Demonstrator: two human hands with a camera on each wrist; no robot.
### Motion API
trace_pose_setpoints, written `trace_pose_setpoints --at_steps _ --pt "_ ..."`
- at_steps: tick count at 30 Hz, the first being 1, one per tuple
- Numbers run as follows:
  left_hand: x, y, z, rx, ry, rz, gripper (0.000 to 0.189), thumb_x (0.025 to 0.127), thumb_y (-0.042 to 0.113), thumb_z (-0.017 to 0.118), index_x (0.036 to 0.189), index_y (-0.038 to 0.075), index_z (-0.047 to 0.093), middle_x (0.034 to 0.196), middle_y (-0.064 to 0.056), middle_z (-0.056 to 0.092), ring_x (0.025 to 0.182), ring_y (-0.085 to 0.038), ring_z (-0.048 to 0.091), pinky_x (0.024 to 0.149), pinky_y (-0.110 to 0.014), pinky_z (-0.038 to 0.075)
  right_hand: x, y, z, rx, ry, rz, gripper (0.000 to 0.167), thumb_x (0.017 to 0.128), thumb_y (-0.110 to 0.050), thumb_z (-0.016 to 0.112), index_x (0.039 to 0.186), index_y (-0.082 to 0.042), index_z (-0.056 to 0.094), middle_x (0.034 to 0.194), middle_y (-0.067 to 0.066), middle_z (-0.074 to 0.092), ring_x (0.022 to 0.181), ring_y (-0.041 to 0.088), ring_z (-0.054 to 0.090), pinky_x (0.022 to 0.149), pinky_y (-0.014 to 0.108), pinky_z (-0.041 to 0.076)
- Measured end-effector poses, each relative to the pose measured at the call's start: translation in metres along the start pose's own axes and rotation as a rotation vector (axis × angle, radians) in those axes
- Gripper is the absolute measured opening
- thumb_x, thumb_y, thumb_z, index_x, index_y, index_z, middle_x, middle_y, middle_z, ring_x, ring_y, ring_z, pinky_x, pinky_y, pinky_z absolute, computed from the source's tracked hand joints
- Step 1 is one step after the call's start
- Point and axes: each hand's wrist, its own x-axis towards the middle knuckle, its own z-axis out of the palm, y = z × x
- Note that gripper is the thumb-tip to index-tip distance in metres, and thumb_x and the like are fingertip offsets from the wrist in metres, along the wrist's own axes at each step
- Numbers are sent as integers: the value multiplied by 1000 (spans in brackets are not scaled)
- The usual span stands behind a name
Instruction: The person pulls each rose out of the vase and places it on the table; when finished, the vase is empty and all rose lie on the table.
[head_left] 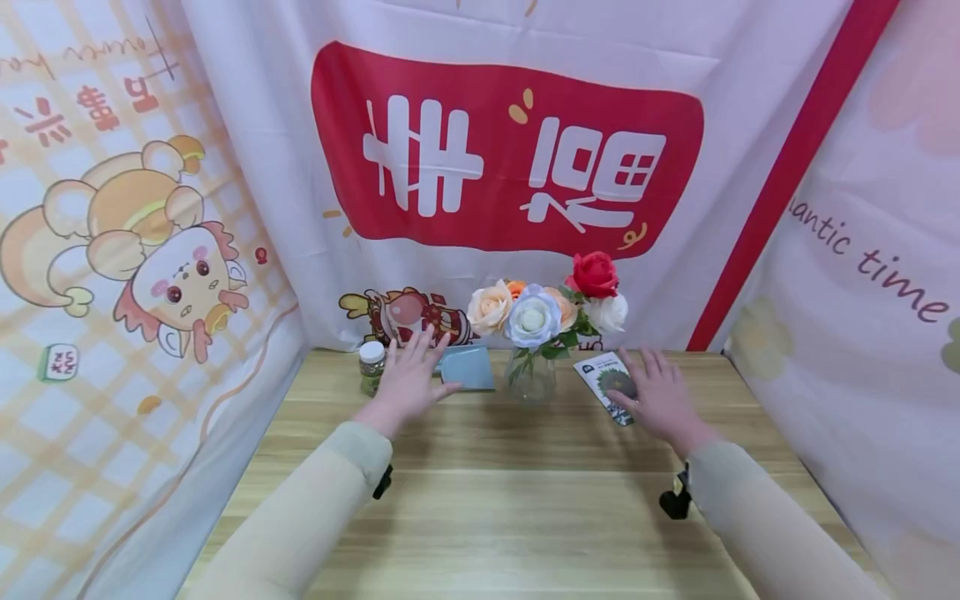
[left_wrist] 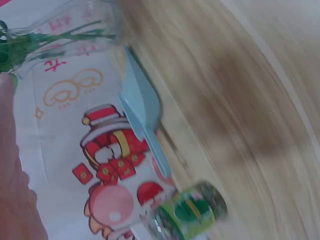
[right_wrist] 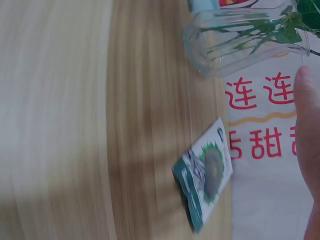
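Observation:
My left hand is held with spread fingers over the back left of the table, overlapping part of a light blue scoop in the head view. Just left of it stands a small clear jar with a white lid and a green label. The scoop's handle points toward the jar in the left wrist view. My right hand, fingers extended, partly covers a white and green packet printed with a round spiky plant. Neither hand grips anything.
Between the hands, a clear glass vase holds artificial roses, among them a red rose and a pale blue rose. Printed cloth hangs behind and at both sides of the wooden table.

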Motion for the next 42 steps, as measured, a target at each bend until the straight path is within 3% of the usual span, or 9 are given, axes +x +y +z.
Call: trace_pose_setpoints --at_steps 3,8,11,15,21,25,33,37,42 --pt "12 9 -2 -170 -56 -13 86 91 73 44 158 24 22 164 -7 11 148 -30 10 113 -56 -10 13 -11 7 120 -12 2 82 95 -67 45 159 -21 22 159 29 9 143 51 4 109 70 6" --pt "38 31 -8 -553 -132 -60 68 95 52 60 152 20 41 155 -6 38 141 -29 32 114 -54 20 38 -32 16 302 47 14 71 98 -54 52 154 -13 35 155 34 18 138 56 18 109 67 17" --pt "50 46 -11 -782 -120 -92 67 94 39 67 153 21 39 153 -5 40 140 -28 35 110 -51 31 52 -43 19 434 111 9 62 101 -40 54 151 -6 39 152 32 28 136 52 28 109 62 24" --pt "61 64 -19 -961 -31 -130 75 92 30 71 155 19 33 153 -6 40 139 -27 37 109 -48 34 69 -55 19 586 113 20 53 103 -23 52 150 -2 38 149 26 38 135 45 35 111 56 26" --pt "73 81 -24 -993 117 -181 70 90 22 71 151 9 39 149 -12 45 136 -27 42 108 -40 37 81 -74 14 732 -3 206 50 102 -22 47 147 -2 42 147 27 41 135 43 36 110 53 29" --pt "79 85 -20 -987 182 -226 67 90 15 70 150 7 41 147 -14 47 135 -28 43 108 -38 37 84 -85 13 787 -20 283 52 101 -23 47 146 2 42 145 29 42 135 42 37 110 51 32" --pt "85 93 -15 -991 198 -321 52 88 10 65 139 12 56 121 -10 66 105 -25 62 87 -37 52 89 -92 15 785 2 283 52 104 -26 46 146 4 40 145 29 43 136 41 37 112 50 28" --pt "89 92 -15 -988 207 -283 32 90 18 69 120 9 68 103 -6 70 90 -22 65 77 -35 54 91 -97 14 744 19 275 52 103 -21 48 146 7 39 143 30 44 135 41 38 112 48 29" --pt "91 89 -23 -1012 343 -180 23 93 22 68 104 3 74 92 -9 72 84 -23 66 74 -34 54 95 -100 19 739 45 270 49 102 -17 48 144 8 41 141 30 46 134 41 40 112 46 30"
